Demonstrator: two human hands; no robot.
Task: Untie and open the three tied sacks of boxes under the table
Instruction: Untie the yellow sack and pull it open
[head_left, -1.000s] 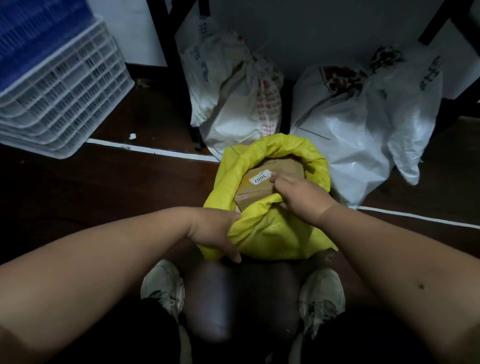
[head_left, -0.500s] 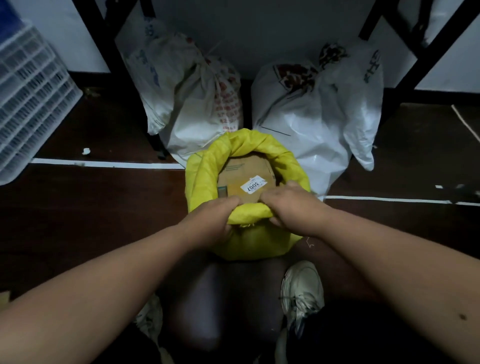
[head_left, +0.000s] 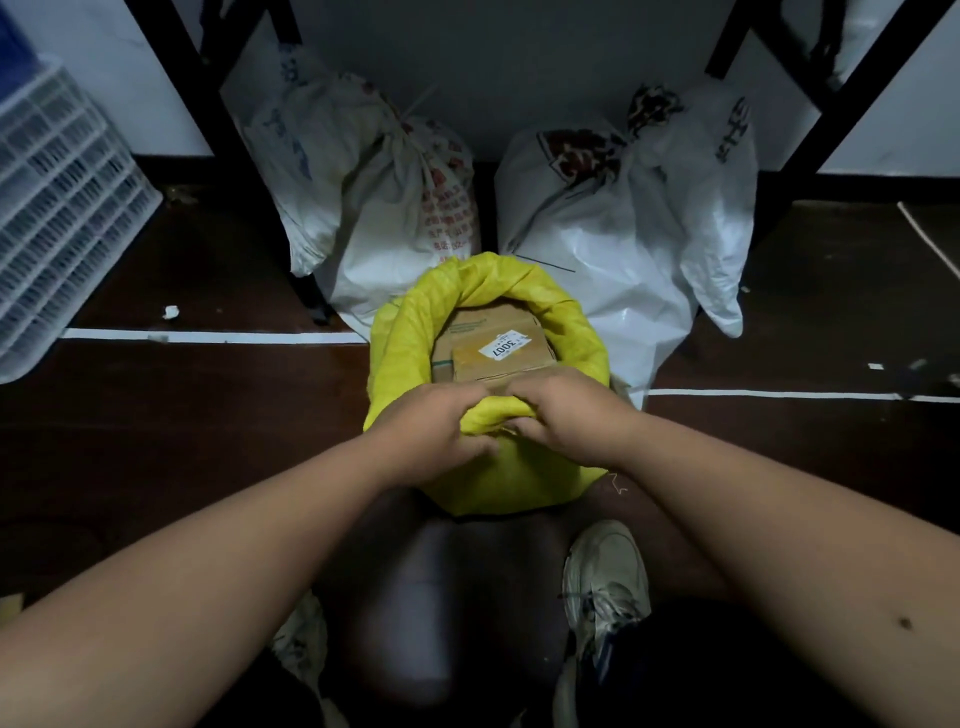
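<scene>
Both hands, left hand and right hand, grip the near rolled rim of the yellow sack at frame center; cardboard boxes exposed inside. Two white sacks behind remain tied. Risk: tugging the rim tips the sack.

The yellow sack stands upright on the dark floor with its mouth open and its rim rolled down, showing brown cardboard boxes, 1 with a white label reading 3007. Behind it, 2 white sacks stand side by side against the wall, the left white sack and the right white sack, both tied shut at the neck.
</scene>
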